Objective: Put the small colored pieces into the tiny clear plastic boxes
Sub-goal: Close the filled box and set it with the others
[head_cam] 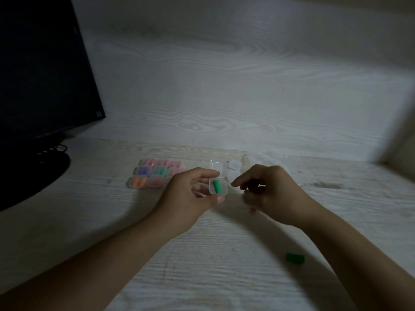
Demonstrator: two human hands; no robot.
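My left hand [190,196] grips a tiny clear plastic box [222,191] between thumb and fingers, held above the table. One green piece [217,186] lies inside that box, whose lid stands up behind it. My right hand [267,189] hovers just to the right of the box with its fingers curled; I cannot make out anything in them. A second green piece [294,258] lies loose on the table under my right forearm. Several closed boxes with pink, purple, green and orange pieces [155,176] sit in rows to the left.
A dark monitor [42,68] on a round stand with cables fills the left side. Empty clear boxes [234,165] lie behind my hands, near the wood-grain back wall [224,86]. The white wood-grain table [202,265] extends toward me.
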